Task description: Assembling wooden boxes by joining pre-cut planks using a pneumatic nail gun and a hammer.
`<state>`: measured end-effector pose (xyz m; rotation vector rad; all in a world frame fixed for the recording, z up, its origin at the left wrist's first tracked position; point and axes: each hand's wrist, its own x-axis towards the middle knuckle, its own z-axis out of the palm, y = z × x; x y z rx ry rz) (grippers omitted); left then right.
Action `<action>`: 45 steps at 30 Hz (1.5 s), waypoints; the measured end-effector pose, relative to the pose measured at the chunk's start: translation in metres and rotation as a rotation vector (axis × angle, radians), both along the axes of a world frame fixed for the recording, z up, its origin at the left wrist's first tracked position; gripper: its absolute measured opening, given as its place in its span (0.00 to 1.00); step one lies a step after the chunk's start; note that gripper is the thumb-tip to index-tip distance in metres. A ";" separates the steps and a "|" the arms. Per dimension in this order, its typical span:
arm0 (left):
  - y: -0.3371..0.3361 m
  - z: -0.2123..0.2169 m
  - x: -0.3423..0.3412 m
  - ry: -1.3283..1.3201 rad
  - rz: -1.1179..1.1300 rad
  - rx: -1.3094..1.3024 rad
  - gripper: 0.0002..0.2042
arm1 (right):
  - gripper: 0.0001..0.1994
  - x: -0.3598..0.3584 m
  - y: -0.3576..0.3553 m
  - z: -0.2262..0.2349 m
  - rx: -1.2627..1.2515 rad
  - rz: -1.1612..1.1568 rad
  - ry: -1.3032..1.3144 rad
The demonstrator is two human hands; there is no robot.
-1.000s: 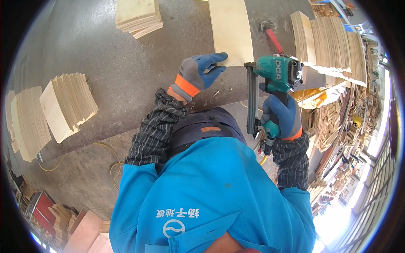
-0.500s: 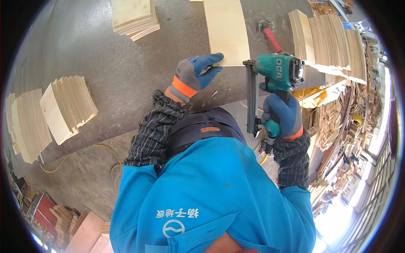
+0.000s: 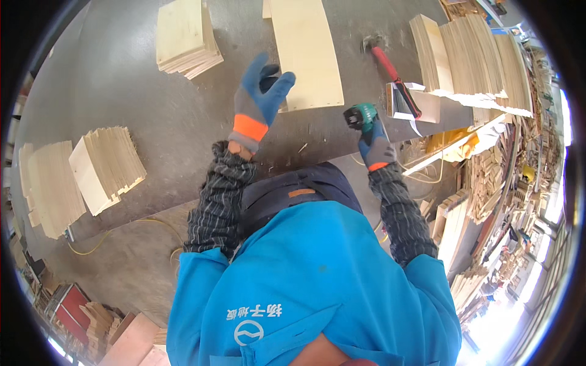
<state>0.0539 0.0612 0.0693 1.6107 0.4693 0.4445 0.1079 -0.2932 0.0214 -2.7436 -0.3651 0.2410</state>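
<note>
My left hand [image 3: 259, 100], in a blue and grey glove with an orange cuff, is open beside a long pale plywood board [image 3: 308, 58]. Its thumb overlaps the board's left edge, and its other fingers point away from me, spread apart. Whether the thumb presses on the wood I cannot tell. My right hand [image 3: 377, 149] is wrapped round the handle of a green and black nail gun [image 3: 362, 114], which is now seen end-on near the board's near right corner. Most of the tool's long black magazine is hidden.
On the dark table [image 3: 183, 116] lies a red-handled hammer [image 3: 386, 66], its black grip across a small white box [image 3: 400, 108]. Plywood stacks stand at the far left [image 3: 189, 33], near left [image 3: 110, 165] and right [image 3: 470, 58]. A yellow hose [image 3: 97, 247] trails below.
The nail gun has swung away from me and leftward, turning end-on, with my right hand round it. My left hand has lifted its fingers off the board's near edge and shifted left.
</note>
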 end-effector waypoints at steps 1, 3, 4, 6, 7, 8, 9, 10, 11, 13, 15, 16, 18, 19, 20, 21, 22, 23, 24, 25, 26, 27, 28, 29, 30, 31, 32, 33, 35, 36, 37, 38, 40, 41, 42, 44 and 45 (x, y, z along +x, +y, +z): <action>0.000 0.000 0.015 0.019 -0.046 -0.073 0.31 | 0.34 0.005 0.001 -0.014 -0.083 0.041 -0.001; -0.002 0.000 0.033 0.034 -0.100 -0.125 0.31 | 0.44 0.014 0.007 -0.036 -0.282 0.057 0.117; -0.004 -0.001 0.039 0.077 -0.134 -0.293 0.28 | 0.44 0.018 0.007 -0.040 -0.295 0.032 0.044; -0.010 -0.002 0.048 0.118 -0.179 -0.446 0.26 | 0.45 0.023 0.006 -0.042 -0.225 0.124 0.074; -0.013 -0.004 0.045 0.093 -0.143 -0.451 0.25 | 0.45 0.026 0.002 -0.039 -0.197 0.142 0.124; -0.015 -0.006 0.044 0.087 -0.050 -0.456 0.23 | 0.45 0.034 -0.004 -0.033 -0.234 0.105 0.079; -0.017 -0.008 0.045 0.109 0.011 -0.445 0.22 | 0.44 0.044 -0.013 -0.025 -0.123 0.177 -0.089; -0.018 -0.011 0.049 0.067 -0.050 -0.443 0.22 | 0.43 0.056 -0.023 -0.018 0.008 0.307 -0.252; -0.018 -0.014 0.051 0.046 -0.004 -0.438 0.22 | 0.37 0.072 -0.033 -0.012 -0.091 0.215 -0.294; -0.017 -0.019 0.058 0.040 0.125 -0.447 0.21 | 0.35 0.122 -0.051 -0.002 -0.172 0.191 -0.480; -0.010 -0.022 0.070 0.014 0.093 -0.453 0.20 | 0.33 0.164 -0.058 -0.004 -0.266 0.040 -0.308; -0.008 -0.023 0.073 0.012 0.145 -0.441 0.20 | 0.33 0.181 -0.061 -0.008 -0.333 0.021 -0.174; -0.004 -0.026 0.078 -0.004 0.124 -0.446 0.20 | 0.31 0.202 -0.064 -0.023 -0.431 -0.038 -0.011; -0.002 -0.027 0.080 0.003 0.088 -0.554 0.21 | 0.30 0.213 -0.069 -0.029 -0.489 -0.032 -0.040; 0.001 -0.029 0.083 0.021 0.107 -0.655 0.21 | 0.29 0.222 -0.074 -0.035 -0.498 0.041 0.026; 0.003 -0.029 0.084 0.032 0.104 -0.711 0.22 | 0.25 0.227 -0.078 -0.041 -0.431 0.051 -0.043; 0.005 -0.030 0.085 -0.002 0.062 -0.719 0.22 | 0.25 0.234 -0.081 -0.044 -0.458 0.045 -0.099; 0.008 -0.030 0.086 -0.010 0.016 -0.774 0.22 | 0.21 0.242 -0.083 -0.044 -0.407 0.086 -0.080; 0.010 -0.030 0.086 0.020 0.036 -0.827 0.22 | 0.18 0.247 -0.082 -0.042 -0.375 0.115 0.014; 0.012 -0.029 0.087 0.047 0.000 -0.820 0.24 | 0.15 0.248 -0.084 -0.035 -0.256 0.128 0.058; 0.012 -0.030 0.086 -0.005 -0.070 -0.827 0.24 | 0.15 0.249 -0.082 -0.023 -0.253 0.133 -0.034; 0.012 -0.030 0.087 0.020 -0.064 -0.848 0.24 | 0.14 0.248 -0.077 -0.008 -0.084 0.013 0.166; 0.011 -0.032 0.087 0.078 -0.001 -0.873 0.24 | 0.14 0.240 -0.071 0.010 0.111 -0.107 0.445; 0.010 -0.033 0.088 0.044 -0.061 -0.881 0.24 | 0.14 0.219 -0.069 0.029 0.404 -0.192 0.620; 0.010 -0.035 0.088 -0.004 -0.091 -0.874 0.25 | 0.14 0.191 -0.068 0.050 0.610 -0.167 0.673; 0.009 -0.038 0.086 -0.022 -0.057 -0.876 0.25 | 0.16 0.168 -0.065 0.073 0.588 -0.185 0.597; 0.007 -0.041 0.084 -0.047 -0.099 -0.892 0.25 | 0.17 0.139 -0.061 0.097 0.677 -0.219 0.516; 0.008 -0.043 0.086 -0.053 -0.117 -0.839 0.25 | 0.18 0.111 -0.055 0.118 0.754 -0.264 0.585; 0.010 -0.047 0.088 -0.027 -0.080 -0.744 0.25 | 0.19 0.069 -0.036 0.154 0.809 -0.184 0.475; 0.010 -0.050 0.089 -0.067 -0.147 -0.750 0.25 | 0.21 0.050 -0.027 0.169 0.875 -0.083 0.491; 0.011 -0.051 0.091 -0.085 -0.169 -0.705 0.24 | 0.21 0.035 -0.017 0.181 0.866 -0.110 0.420; 0.011 -0.053 0.093 -0.051 -0.132 -0.666 0.24 | 0.22 0.024 -0.008 0.192 0.814 -0.073 0.405; 0.011 -0.057 0.096 -0.110 -0.188 -0.676 0.23 | 0.23 0.008 0.007 0.209 0.751 -0.033 0.390; 0.011 -0.059 0.095 -0.058 -0.144 -0.690 0.23 | 0.23 0.002 0.010 0.217 0.660 0.014 0.406; 0.011 -0.060 0.095 -0.102 -0.187 -0.688 0.23 | 0.23 -0.005 0.013 0.221 0.555 0.076 0.454; 0.014 -0.063 0.099 -0.026 -0.158 -0.616 0.24 | 0.22 -0.018 0.019 0.222 0.567 0.070 0.460; 0.013 -0.064 0.100 -0.081 -0.215 -0.625 0.24 | 0.21 -0.022 0.023 0.215 0.520 0.142 0.384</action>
